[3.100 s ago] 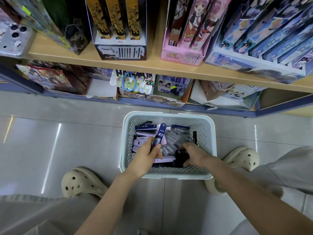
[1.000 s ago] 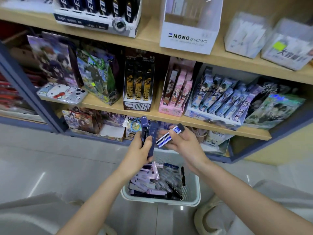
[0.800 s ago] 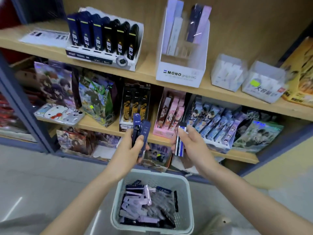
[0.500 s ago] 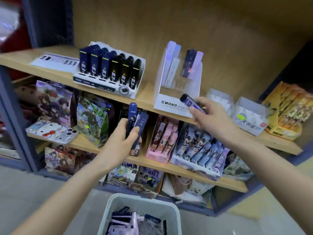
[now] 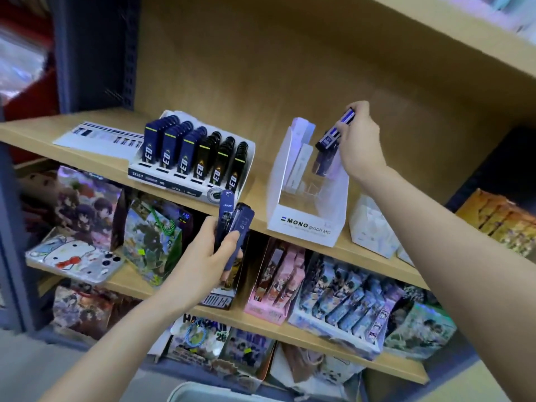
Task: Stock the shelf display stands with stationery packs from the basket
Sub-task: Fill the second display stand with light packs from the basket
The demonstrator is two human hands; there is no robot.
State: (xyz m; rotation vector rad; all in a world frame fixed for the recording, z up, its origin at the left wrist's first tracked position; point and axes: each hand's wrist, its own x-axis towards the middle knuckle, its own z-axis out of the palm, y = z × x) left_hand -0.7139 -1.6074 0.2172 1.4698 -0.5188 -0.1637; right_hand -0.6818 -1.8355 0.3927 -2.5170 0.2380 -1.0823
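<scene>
Two slim dark-blue packs are being gripped upright in the left hand by their lower halves; a third, striped pack is being pinched at its top end by the right hand, at the mouth of the white display stand — which slot cannot be told. Light, stiff, slick cases are being assumed — best taken by the narrow edges.

Upper shelf: tray of packs left, MONO stand right of it, small box further right; basket below shelves.
</scene>
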